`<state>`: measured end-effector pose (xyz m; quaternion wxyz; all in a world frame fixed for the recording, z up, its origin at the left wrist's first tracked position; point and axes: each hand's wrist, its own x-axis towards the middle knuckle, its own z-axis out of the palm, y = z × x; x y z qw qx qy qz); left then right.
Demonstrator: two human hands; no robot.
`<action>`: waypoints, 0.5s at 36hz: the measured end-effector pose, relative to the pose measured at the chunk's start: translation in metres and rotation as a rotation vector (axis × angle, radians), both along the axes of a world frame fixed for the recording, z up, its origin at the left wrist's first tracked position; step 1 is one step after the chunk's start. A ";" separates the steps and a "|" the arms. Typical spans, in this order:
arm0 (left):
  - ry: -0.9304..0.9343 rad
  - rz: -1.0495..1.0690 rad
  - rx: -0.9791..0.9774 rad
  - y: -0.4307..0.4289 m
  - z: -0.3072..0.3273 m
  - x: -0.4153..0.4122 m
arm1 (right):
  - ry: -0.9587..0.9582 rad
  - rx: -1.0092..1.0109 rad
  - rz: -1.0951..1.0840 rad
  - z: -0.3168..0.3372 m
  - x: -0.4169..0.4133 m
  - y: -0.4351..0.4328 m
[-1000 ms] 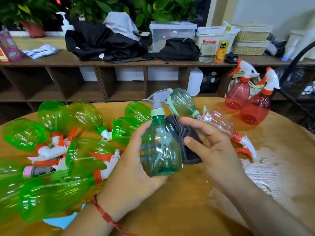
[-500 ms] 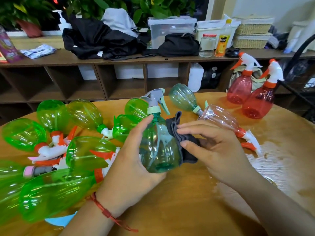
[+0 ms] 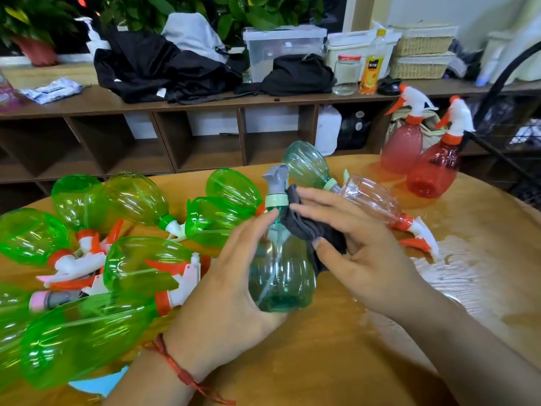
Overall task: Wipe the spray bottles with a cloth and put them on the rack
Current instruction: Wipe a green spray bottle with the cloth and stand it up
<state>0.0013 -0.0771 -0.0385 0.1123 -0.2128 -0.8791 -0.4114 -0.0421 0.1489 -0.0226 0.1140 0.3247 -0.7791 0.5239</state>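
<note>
Here, the left hand (image 3: pixel 231 288) gripped the teal spray bottle (image 3: pixel 281 276) round its body, fingers wrapped on the left side and the thumb up near the neck. The bottle stood upright in front of the person, low over the round wooden table (image 3: pixel 322 361); whether its base touched the wood could not be told. The right hand (image 3: pixel 366 259) held a bunched dark grey cloth (image 3: pixel 310 230) between thumb and fingers and pressed it against the bottle's right shoulder, just below the pale green collar.

To the left lay a heap of bright green spray bottles (image 3: pixel 140 265) on their sides, touching one another. Behind the hands lay a second teal bottle (image 3: pixel 307 165) and, beside it, a clear pink bottle (image 3: pixel 371 200), also on its side. Two red spray bottles (image 3: pixel 430 168) stood upright at the table's far right edge. A wet patch (image 3: pixel 468 273) shone on the table to the right of the hands. A red string bracelet (image 3: pixel 172 361) circled the left wrist.
</note>
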 end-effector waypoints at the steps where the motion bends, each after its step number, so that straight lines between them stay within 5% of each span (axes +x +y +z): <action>1: 0.005 0.005 -0.006 -0.001 0.000 0.000 | -0.015 -0.006 0.007 0.000 0.000 -0.001; 12: -0.034 0.124 0.022 -0.011 -0.008 -0.008 | 0.287 0.112 0.141 -0.005 0.005 -0.009; 18: 0.021 0.040 0.006 -0.005 -0.005 -0.004 | 0.295 0.018 0.005 -0.005 -0.002 -0.006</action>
